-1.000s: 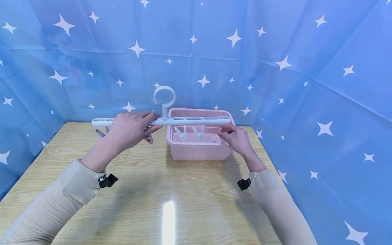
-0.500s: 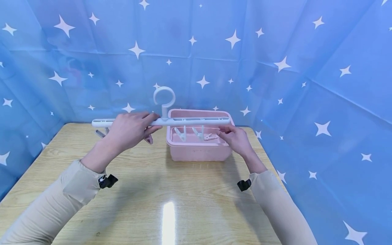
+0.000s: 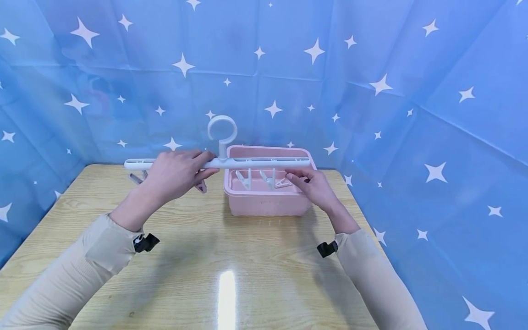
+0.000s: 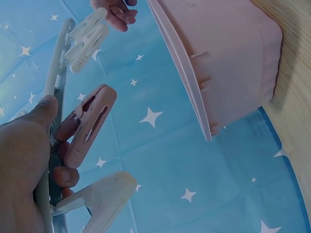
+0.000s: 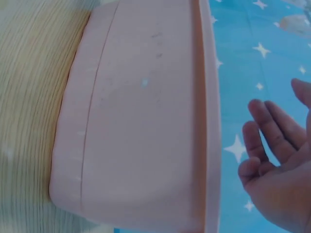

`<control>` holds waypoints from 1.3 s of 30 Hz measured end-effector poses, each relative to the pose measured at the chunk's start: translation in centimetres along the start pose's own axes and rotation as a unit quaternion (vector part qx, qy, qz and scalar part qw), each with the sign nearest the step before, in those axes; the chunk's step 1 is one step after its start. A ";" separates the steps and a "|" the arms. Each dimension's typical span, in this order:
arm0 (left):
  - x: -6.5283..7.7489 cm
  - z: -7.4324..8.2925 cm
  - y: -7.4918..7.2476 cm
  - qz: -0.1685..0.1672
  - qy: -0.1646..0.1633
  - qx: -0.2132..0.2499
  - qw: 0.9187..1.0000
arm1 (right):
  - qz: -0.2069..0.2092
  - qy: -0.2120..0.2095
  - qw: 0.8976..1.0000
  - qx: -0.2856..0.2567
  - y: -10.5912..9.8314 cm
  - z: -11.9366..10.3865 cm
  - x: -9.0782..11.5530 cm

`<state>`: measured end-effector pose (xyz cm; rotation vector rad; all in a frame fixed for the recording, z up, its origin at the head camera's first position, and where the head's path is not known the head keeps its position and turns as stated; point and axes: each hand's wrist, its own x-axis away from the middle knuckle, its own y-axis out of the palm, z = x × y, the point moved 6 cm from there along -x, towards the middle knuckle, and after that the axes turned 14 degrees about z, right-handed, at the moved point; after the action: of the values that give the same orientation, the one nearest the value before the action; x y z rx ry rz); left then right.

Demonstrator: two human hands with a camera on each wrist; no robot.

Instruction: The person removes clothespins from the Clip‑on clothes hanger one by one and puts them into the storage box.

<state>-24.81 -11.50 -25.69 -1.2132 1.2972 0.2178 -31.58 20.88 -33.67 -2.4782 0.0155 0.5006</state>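
Note:
My left hand [image 3: 175, 173] grips the bar of a white clip hanger [image 3: 264, 162], held level with its round hook up. Two white clips [image 3: 244, 179] hang from the bar's right half. Close to the left fingers hangs a pink clip [image 4: 92, 128], with a pale clip [image 4: 104, 201] below it in the left wrist view. My right hand [image 3: 315, 185] hovers at the bar's right end, over a pink plastic basket [image 3: 270, 205]; its fingers are loosely bent around nothing in the right wrist view. Beside its fingertips another pink clip [image 3: 282, 184] shows against the basket's inside.
The basket stands toward the back of a wood-grain table [image 3: 264, 261]. A blue curtain with white stars [image 3: 264, 59] closes off the back and both sides. Grey clip handles [image 3: 135, 178] stick out below the bar's left end.
A second ago only a faint blur showed at the right fingertips; then the pink clip appeared there. The right fingers have shifted slightly left. The left hand and hanger stay put.

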 end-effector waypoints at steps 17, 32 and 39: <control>-0.6 0.3 -0.2 0.003 0.002 0.000 1.000 | -0.073 -0.014 0.989 -0.130 0.7 -2.8 0.5; -0.7 0.5 -0.3 0.004 -0.002 0.006 1.000 | -0.095 -0.054 0.973 -0.206 1.3 -4.2 0.9; -0.6 0.5 -0.2 0.007 -0.001 0.010 1.000 | -0.107 -0.069 0.965 -0.230 1.7 -4.7 0.9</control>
<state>-24.59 -10.92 -25.17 -1.1855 1.3035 0.2162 -29.30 16.92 -31.43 -2.8391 -0.4694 0.6396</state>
